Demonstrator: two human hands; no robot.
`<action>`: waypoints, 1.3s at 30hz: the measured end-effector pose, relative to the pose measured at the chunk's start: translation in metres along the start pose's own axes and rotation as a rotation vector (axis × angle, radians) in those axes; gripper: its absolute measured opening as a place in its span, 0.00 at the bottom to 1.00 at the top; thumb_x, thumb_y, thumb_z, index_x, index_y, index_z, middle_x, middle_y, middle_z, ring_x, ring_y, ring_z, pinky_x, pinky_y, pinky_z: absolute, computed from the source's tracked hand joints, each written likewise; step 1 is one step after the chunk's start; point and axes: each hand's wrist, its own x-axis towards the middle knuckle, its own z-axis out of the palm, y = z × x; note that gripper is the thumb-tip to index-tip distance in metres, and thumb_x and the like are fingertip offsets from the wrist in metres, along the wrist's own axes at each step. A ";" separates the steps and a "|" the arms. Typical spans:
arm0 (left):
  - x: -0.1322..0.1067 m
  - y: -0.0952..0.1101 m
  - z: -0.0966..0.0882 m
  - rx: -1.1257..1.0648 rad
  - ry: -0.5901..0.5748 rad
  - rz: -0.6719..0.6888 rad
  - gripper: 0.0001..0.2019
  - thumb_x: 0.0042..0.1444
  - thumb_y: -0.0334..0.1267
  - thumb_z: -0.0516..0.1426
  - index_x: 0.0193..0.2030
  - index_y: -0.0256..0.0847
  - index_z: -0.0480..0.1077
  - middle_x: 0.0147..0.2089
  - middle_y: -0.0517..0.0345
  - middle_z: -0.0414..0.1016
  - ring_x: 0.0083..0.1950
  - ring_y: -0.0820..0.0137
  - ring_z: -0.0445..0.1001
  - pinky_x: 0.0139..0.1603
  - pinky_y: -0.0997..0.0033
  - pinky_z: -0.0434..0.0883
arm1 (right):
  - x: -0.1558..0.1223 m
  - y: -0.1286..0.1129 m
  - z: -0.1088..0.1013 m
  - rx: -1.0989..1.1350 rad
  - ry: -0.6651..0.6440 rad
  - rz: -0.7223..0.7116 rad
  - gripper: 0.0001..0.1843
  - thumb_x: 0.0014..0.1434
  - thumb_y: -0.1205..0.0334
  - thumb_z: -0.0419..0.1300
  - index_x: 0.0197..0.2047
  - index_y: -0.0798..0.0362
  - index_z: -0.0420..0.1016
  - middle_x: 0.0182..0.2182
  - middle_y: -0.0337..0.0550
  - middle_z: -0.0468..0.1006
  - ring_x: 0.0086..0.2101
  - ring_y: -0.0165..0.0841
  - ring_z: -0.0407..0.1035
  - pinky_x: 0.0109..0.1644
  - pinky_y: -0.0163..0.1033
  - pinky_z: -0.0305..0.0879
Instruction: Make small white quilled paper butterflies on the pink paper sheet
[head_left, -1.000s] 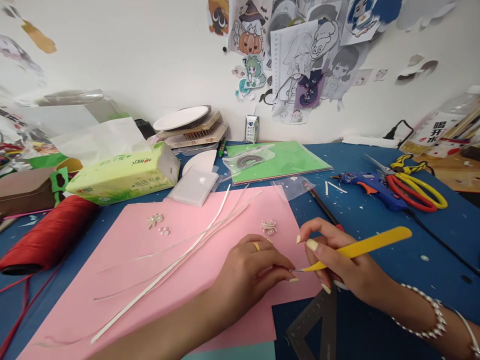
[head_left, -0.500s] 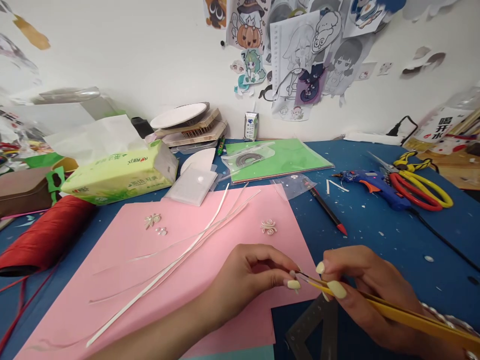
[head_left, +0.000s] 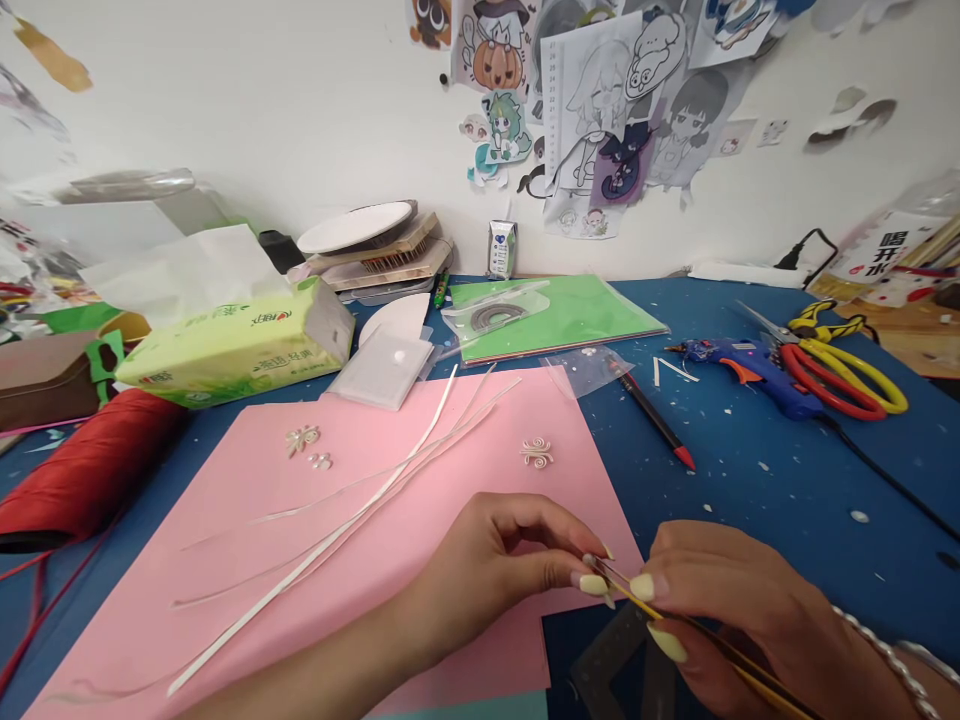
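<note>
My right hand [head_left: 731, 615] grips yellow tweezers [head_left: 679, 622], their tip pointing left toward my other hand. My left hand [head_left: 499, 565] rests on the lower right corner of the pink paper sheet [head_left: 360, 520], thumb and forefinger pinched at the tweezer tip on something tiny I cannot make out. Long white paper strips [head_left: 352, 520] lie across the sheet. A small quilled white curl [head_left: 537, 452] sits above my left hand, and two other small quilled pieces [head_left: 304, 442] lie at the sheet's upper left.
A metal set square [head_left: 622, 660] lies under my right hand. A red pencil [head_left: 656, 420], blue glue gun [head_left: 750, 365] and yellow-red scissors [head_left: 847, 375] lie right. Tissue pack [head_left: 240, 345], red thread spool [head_left: 86, 470], green paper [head_left: 562, 315] sit behind.
Both hands have drawn nearer to me and lower. The tweezers have swung from pointing up to the right to running down toward the lower right, and the left pinch stays at their tip.
</note>
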 end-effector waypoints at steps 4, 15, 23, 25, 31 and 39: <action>0.000 -0.001 0.000 -0.021 -0.012 -0.003 0.07 0.43 0.22 0.59 0.27 0.37 0.74 0.25 0.64 0.76 0.29 0.80 0.73 0.33 0.85 0.69 | 0.002 -0.001 -0.002 0.028 -0.089 -0.058 0.09 0.55 0.74 0.44 0.32 0.54 0.61 0.15 0.34 0.65 0.16 0.25 0.58 0.20 0.30 0.57; -0.001 -0.003 -0.002 0.023 -0.040 -0.070 0.05 0.43 0.25 0.60 0.28 0.37 0.75 0.26 0.61 0.75 0.30 0.76 0.74 0.34 0.80 0.70 | -0.013 0.003 0.001 -0.013 -0.082 -0.263 0.15 0.60 0.71 0.40 0.30 0.55 0.65 0.16 0.38 0.67 0.18 0.28 0.61 0.22 0.36 0.56; 0.000 -0.002 0.000 0.001 -0.056 -0.052 0.05 0.44 0.24 0.59 0.26 0.35 0.74 0.25 0.60 0.75 0.27 0.78 0.73 0.33 0.81 0.70 | -0.010 -0.007 0.001 -0.089 -0.101 -0.218 0.21 0.59 0.72 0.43 0.16 0.54 0.60 0.12 0.35 0.60 0.15 0.24 0.55 0.18 0.32 0.53; 0.000 -0.004 0.000 -0.031 -0.054 -0.056 0.04 0.44 0.24 0.59 0.25 0.34 0.74 0.24 0.60 0.75 0.27 0.77 0.73 0.32 0.80 0.70 | -0.013 -0.009 0.001 -0.130 -0.137 -0.211 0.20 0.59 0.73 0.44 0.17 0.55 0.62 0.13 0.36 0.63 0.17 0.25 0.58 0.20 0.33 0.57; -0.004 -0.005 0.003 -0.004 -0.008 -0.037 0.03 0.44 0.26 0.60 0.25 0.35 0.73 0.24 0.61 0.75 0.26 0.77 0.73 0.32 0.80 0.70 | -0.016 -0.007 0.008 -0.233 -0.073 -0.262 0.17 0.56 0.73 0.49 0.18 0.53 0.64 0.18 0.38 0.73 0.21 0.27 0.66 0.24 0.34 0.64; -0.002 -0.001 0.002 0.130 0.095 -0.016 0.02 0.45 0.31 0.60 0.24 0.35 0.72 0.23 0.61 0.74 0.26 0.76 0.72 0.31 0.79 0.69 | -0.008 -0.006 0.005 -0.356 -0.007 -0.391 0.08 0.54 0.73 0.51 0.27 0.52 0.67 0.15 0.35 0.71 0.20 0.28 0.67 0.22 0.34 0.63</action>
